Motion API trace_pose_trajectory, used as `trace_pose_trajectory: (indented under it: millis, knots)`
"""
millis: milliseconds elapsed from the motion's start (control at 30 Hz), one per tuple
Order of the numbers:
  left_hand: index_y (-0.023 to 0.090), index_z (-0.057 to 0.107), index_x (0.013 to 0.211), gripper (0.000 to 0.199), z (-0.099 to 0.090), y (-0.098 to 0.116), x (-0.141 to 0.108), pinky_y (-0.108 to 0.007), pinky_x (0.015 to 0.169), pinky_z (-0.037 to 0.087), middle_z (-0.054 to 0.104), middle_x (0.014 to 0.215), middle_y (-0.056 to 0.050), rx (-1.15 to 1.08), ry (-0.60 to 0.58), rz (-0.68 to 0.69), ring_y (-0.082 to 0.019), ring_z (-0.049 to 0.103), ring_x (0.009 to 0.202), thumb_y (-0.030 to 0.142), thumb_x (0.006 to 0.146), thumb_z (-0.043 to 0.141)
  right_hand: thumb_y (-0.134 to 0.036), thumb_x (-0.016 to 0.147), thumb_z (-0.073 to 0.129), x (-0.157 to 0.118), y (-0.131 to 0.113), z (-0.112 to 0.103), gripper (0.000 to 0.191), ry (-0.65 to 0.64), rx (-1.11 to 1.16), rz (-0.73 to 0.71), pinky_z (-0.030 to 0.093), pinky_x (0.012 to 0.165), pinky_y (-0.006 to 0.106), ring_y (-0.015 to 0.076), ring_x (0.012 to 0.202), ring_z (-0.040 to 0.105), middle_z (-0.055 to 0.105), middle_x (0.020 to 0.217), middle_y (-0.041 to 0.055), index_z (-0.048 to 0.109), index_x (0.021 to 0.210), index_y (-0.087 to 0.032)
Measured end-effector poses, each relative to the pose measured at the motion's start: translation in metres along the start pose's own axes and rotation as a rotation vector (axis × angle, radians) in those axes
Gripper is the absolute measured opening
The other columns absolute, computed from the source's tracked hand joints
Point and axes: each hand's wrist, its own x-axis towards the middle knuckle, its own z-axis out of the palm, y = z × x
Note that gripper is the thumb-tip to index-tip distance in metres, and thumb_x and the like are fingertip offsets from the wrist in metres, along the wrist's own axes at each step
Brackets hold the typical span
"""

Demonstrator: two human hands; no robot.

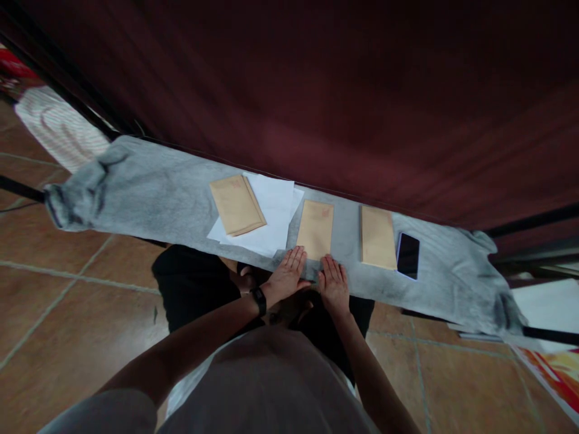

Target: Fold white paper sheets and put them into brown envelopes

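Note:
A brown envelope (316, 228) with a small red mark lies flat on the grey cloth (158, 187). My left hand (289, 272) rests flat at its lower left corner, fingers stretched out. At the lower right corner lies my right hand (334, 281), also flat with fingers extended. Neither hand grips anything. To the left, several brown envelopes (236, 204) are stacked on white sheets of paper (275, 211). Another pile of brown envelopes (378, 237) sits to the right, beside a dark-screened phone (408, 256).
A dark red curtain (289, 90) hangs along the far edge of the narrow cloth-covered surface. Striped fabric (63, 126) is at the far left. White papers (549, 307) and a colourful printed item (556, 374) lie at the right. Tiled floor (113, 313) shows below.

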Motion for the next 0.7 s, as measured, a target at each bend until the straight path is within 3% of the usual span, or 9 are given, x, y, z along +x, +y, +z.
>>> trace_pose_trajectory:
  millis: [133, 367, 700]
  knots:
    - [-0.004, 0.025, 0.155, 0.088, 0.002, 0.002, 0.001, -0.055, 0.126, 0.013, 0.017, 0.163, -0.032, 0.071, -0.013, -0.026, -0.038, 0.006, 0.155, 0.042, 0.089, 0.063, -0.033, 0.107, 0.035, 0.006, -0.011, 0.003, 0.049, 0.018, 0.012, 0.026, 0.026, 0.122, 0.053, 0.028, 0.145, 0.041, 0.05, 0.152, 0.0176, 0.05, 0.147, -0.01]
    - [0.001, 0.03, 0.155, 0.077, 0.007, 0.004, 0.002, -0.057, 0.124, 0.018, 0.02, 0.164, -0.029, 0.17, 0.007, -0.032, -0.038, 0.012, 0.155, 0.034, 0.09, 0.057, -0.031, 0.106, 0.038, 0.015, -0.035, 0.014, 0.049, -0.032, 0.022, -0.02, 0.029, 0.122, 0.049, 0.0263, 0.146, 0.04, 0.047, 0.155, 0.0144, 0.046, 0.151, -0.013]
    - [0.0, 0.035, 0.152, 0.077, 0.001, 0.002, -0.002, -0.055, 0.122, 0.027, 0.032, 0.159, -0.03, 0.136, 0.097, -0.065, -0.038, 0.023, 0.153, 0.047, 0.094, 0.055, -0.029, 0.105, 0.041, 0.01, -0.012, 0.004, 0.047, 0.034, -0.03, 0.062, 0.03, 0.121, 0.05, 0.0271, 0.143, 0.046, 0.051, 0.152, 0.014, 0.049, 0.149, -0.014]
